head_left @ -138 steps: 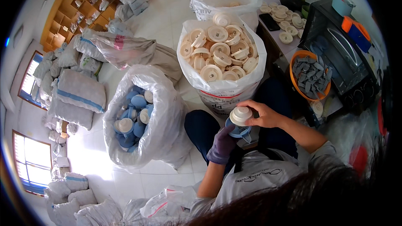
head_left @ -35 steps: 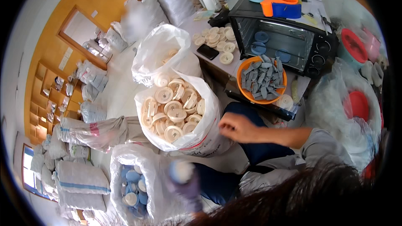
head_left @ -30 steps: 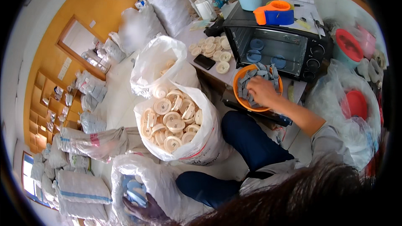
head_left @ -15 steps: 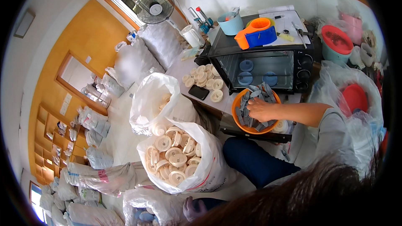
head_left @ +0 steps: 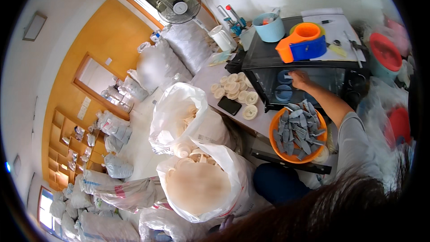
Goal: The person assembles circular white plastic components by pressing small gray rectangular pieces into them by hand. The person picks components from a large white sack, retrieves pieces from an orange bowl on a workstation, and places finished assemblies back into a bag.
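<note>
My right hand (head_left: pixel 300 79) reaches into the open toaster oven (head_left: pixel 331 77). Its fingers are pinched on a small light-grey plastic piece (head_left: pixel 288 77), just over a blue round part (head_left: pixel 283 76). A second blue round part (head_left: pixel 283 92) lies nearer me, and another is partly hidden by my forearm. Below the arm, an orange bowl (head_left: pixel 274 145) holds many similar grey pieces (head_left: pixel 298 127). Of my left hand (head_left: pixel 227 222), only a little shows at the lower edge, beside a white bag; its fingers are mostly hidden.
White bags (head_left: pixel 239 170) of cream round parts stand left of my knee. More cream parts (head_left: pixel 233 85) and a black phone (head_left: pixel 229 105) lie on the table. An orange-and-blue tape dispenser (head_left: pixel 309 47) and a light-blue tub (head_left: pixel 268 29) sit on the oven. A fan (head_left: pixel 180 6) stands behind.
My right hand has left the orange bowl and moved up into the oven, with a grey piece in its fingers. The view has shifted, and less of my left hand shows.
</note>
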### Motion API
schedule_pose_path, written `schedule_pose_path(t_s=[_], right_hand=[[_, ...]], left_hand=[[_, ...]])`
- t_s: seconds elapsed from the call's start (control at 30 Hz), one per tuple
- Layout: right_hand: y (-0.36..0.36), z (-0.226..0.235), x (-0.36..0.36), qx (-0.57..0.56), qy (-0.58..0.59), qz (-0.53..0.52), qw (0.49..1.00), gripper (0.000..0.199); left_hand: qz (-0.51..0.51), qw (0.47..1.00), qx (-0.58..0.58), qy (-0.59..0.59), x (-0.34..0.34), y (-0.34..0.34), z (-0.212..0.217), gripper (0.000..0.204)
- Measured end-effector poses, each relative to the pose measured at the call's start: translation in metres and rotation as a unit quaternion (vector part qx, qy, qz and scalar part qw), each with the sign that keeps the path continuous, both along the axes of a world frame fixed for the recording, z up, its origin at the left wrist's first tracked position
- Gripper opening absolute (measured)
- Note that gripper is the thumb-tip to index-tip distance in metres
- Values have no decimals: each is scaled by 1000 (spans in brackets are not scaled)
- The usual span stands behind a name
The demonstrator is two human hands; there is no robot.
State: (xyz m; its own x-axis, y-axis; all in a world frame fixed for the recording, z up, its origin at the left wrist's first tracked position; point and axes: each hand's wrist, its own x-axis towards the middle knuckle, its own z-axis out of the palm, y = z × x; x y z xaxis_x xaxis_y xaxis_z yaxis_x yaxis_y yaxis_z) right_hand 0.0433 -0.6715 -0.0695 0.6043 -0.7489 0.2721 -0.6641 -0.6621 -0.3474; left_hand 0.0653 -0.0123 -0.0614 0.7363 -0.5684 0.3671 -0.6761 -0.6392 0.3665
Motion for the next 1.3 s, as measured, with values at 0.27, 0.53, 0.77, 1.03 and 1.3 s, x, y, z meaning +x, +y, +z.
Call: schedule_pose_path(t_s=[0.27,0.53,0.77,1.03,1.3], right_hand=[[-31,-30,19,23,87,21,996,33],[220,120,-35,119,-164,289,936,21],[419,81,-79,72,76,589,801,21],[462,65,-82,355,-57,550,754,23],[498,63,-82,239,-30,569,786,24]], left_hand=[[-154,984,-2,89,-19,-52,0,60],[-99,864,-337,361,-43,-121,57,65],[-55,760,-443,471,-49,-76,49,51],[130,581,-618,513,-69,25,21,50],[84,558,-625,540,-68,40,19,57]])
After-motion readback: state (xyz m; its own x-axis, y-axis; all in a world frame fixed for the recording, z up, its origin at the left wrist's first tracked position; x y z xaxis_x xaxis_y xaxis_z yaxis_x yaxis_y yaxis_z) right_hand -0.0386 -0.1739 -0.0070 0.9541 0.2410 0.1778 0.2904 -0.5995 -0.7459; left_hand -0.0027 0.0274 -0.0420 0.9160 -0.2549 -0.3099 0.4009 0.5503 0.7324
